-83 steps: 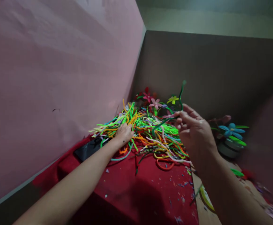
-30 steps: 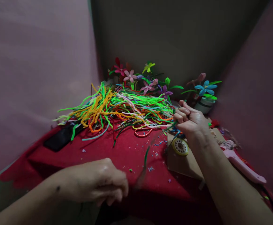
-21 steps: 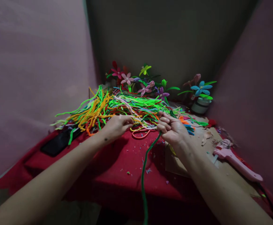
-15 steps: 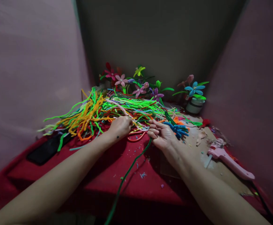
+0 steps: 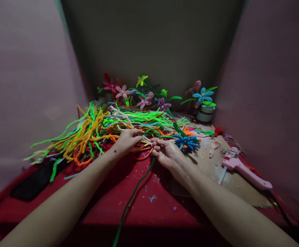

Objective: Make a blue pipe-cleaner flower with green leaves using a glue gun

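My right hand [image 5: 167,151] is closed, palm partly up, with its fingertips pinched on a long dark green pipe cleaner [image 5: 136,190]. The pipe cleaner's tail hangs down across the red cloth and past the front edge. Close on the left, my left hand [image 5: 128,141] has its thumb and fingers pinched together; what they hold, if anything, cannot be made out. Beneath and between both hands lie scissors with red handles [image 5: 142,157], partly hidden. A blue pipe cleaner bundle [image 5: 187,142] rests just beyond my right hand.
A heap of green and orange pipe cleaners [image 5: 87,132] spreads behind my hands. Fuzzy flowers [image 5: 162,104] stand at the back, near a jar [image 5: 206,114]. A pink glue gun [image 5: 244,168] lies on cardboard [image 5: 208,185] at right. A dark phone-like slab [image 5: 33,181] lies left.
My hands have come closer together, and my left hand has gone from a fist to a thumb-and-finger pinch. The green pipe cleaner stays in my right hand. The view has shifted slightly.
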A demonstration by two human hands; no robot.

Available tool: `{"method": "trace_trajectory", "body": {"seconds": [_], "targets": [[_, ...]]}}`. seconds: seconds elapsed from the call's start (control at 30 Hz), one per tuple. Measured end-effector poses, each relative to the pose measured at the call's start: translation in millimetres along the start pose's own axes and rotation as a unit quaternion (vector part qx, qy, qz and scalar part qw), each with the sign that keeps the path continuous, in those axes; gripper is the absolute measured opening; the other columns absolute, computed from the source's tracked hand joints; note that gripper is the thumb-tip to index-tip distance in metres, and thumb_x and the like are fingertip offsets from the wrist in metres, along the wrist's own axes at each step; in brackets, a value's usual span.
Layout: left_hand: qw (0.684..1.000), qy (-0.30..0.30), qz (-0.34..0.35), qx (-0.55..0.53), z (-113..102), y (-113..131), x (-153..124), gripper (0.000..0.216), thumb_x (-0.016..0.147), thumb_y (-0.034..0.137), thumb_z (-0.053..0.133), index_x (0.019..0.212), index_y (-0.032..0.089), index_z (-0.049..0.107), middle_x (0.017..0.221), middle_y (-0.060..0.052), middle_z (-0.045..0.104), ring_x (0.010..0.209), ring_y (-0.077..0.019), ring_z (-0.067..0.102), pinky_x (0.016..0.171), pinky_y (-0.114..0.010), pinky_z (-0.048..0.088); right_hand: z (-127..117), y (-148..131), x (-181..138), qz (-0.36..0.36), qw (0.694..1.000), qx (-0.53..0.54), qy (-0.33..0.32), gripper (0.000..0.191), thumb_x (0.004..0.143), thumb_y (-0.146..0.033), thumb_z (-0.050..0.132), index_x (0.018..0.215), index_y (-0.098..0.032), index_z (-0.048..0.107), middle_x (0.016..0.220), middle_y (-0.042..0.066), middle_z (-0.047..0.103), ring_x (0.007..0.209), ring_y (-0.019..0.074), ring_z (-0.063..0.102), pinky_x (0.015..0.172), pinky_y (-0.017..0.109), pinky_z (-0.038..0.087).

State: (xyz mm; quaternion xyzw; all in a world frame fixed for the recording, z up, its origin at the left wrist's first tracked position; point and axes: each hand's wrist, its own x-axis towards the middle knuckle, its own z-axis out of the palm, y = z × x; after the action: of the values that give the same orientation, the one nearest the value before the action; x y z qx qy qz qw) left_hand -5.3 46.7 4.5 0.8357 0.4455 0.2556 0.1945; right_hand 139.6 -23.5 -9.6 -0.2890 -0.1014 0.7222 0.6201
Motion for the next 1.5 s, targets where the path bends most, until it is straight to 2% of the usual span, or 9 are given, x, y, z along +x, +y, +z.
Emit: {"method": "trace_trajectory", "body": {"seconds": [0.2,0.3,0.47,0.6,0.83,0.97,1.13,1.33,1.5], "targets": [[0.944,-0.096,-0.018,-0.315,-11.8,12.4,-12.7,0.048,0.068,0.032,0.063,0.11,0.009,0.058,0.06,0.0,0.061,0.05,-0.0116,0.053,0.049,-0.021,0.038,-1.2,3.8,5.3,-0.023,1.0,0.008,0.005,0.025,0.085,-0.005,0.039,0.068,-0.009,0.057,0.053,0.002,0.054,0.042,0.0061,0.045,0.039,0.015,0.036],[0.958,-0.092,0.015,-0.27,-9.1,20.5,-23.7,0.041,0.073,0.031,0.059,0.109,0.012,0.058,0.058,0.002,0.058,0.05,-0.0111,0.051,0.049,-0.021,0.037,-1.5,2.7,6.4,-0.037,0.999,0.019,0.005,0.024,0.086,-0.009,0.042,0.069,-0.012,0.058,0.054,0.002,0.055,0.044,0.008,0.046,0.04,0.017,0.038],[0.991,-0.05,0.107,-0.056,-6.1,36.3,-46.0,0.032,0.08,0.025,0.049,0.109,0.017,0.057,0.063,0.0,0.06,0.057,-0.0141,0.055,0.054,-0.023,0.038,0.8,-2.2,6.0,-0.069,0.997,0.037,-0.02,0.021,0.087,-0.014,0.044,0.075,-0.014,0.061,0.061,0.003,0.06,0.054,0.0114,0.054,0.047,0.021,0.043],[0.992,-0.053,0.099,0.056,-5.1,44.9,-61.1,0.032,0.083,0.024,0.041,0.112,0.015,0.053,0.074,-0.005,0.064,0.063,-0.0185,0.06,0.059,-0.027,0.039,5.9,-6.8,2.6,-0.112,0.991,0.066,-0.031,0.024,0.088,-0.014,0.041,0.077,-0.014,0.062,0.067,0.003,0.064,0.063,0.0113,0.059,0.06,0.023,0.049],[0.993,-0.097,0.063,0.015,-6.6,44.8,-76.0,0.029,0.083,0.031,0.042,0.104,0.015,0.056,0.057,0.002,0.051,0.051,-0.0151,0.049,0.051,-0.025,0.034,14.1,-10.6,-11.3,-0.108,0.989,0.074,-0.073,0.026,0.091,-0.017,0.04,0.077,-0.013,0.062,0.051,-0.001,0.053,0.047,0.0088,0.048,0.051,0.022,0.047],[0.995,-0.087,0.037,-0.016,-14.1,46.8,-74.8,0.024,0.083,0.037,0.045,0.082,0.017,0.06,0.057,0.002,0.052,0.051,-0.0124,0.045,0.052,-0.024,0.034,17.6,-8.6,-19.4,-0.108,0.987,0.049,-0.107,0.021,0.09,-0.019,0.043,0.089,-0.012,0.063,0.051,-0.003,0.05,0.046,0.0077,0.044,0.047,0.019,0.042],[0.986,0.004,0.003,-0.167,-33.0,62.7,-61.1,0.025,0.081,0.038,0.052,0.082,0.016,0.063,0.077,-0.003,0.064,0.072,-0.0149,0.056,0.066,-0.024,0.042,23.2,-0.7,-30.4,-0.108,0.982,0.008,-0.157,0.017,0.086,-0.018,0.05,0.098,-0.016,0.061,0.045,-0.007,0.041,0.038,0.0049,0.029,0.039,0.016,0.028],[0.892,-0.079,-0.049,-0.442,-34.2,82.0,-50.7,0.017,0.074,0.028,0.059,0.067,0.012,0.061,0.062,-0.003,0.063,0.059,-0.0143,0.061,0.059,-0.025,0.047,28.6,13.5,-36.3,-0.128,0.977,-0.03,-0.166,0.025,0.081,-0.023,0.058,0.106,-0.02,0.06,0.045,-0.007,0.046,0.035,0.003,0.03,0.037,0.014,0.023],[0.879,-0.076,-0.084,-0.462,-30.9,86.0,-52.1,0.017,0.069,0.025,0.062,0.06,0.013,0.055,0.048,-0.001,0.059,0.045,-0.0119,0.056,0.046,-0.022,0.043,30.6,18.7,-36.5,-0.131,0.979,-0.058,-0.147,0.031,0.076,-0.025,0.064,0.106,-0.019,0.059,0.043,-0.008,0.046,0.033,0.0031,0.032,0.035,0.013,0.021]]}}
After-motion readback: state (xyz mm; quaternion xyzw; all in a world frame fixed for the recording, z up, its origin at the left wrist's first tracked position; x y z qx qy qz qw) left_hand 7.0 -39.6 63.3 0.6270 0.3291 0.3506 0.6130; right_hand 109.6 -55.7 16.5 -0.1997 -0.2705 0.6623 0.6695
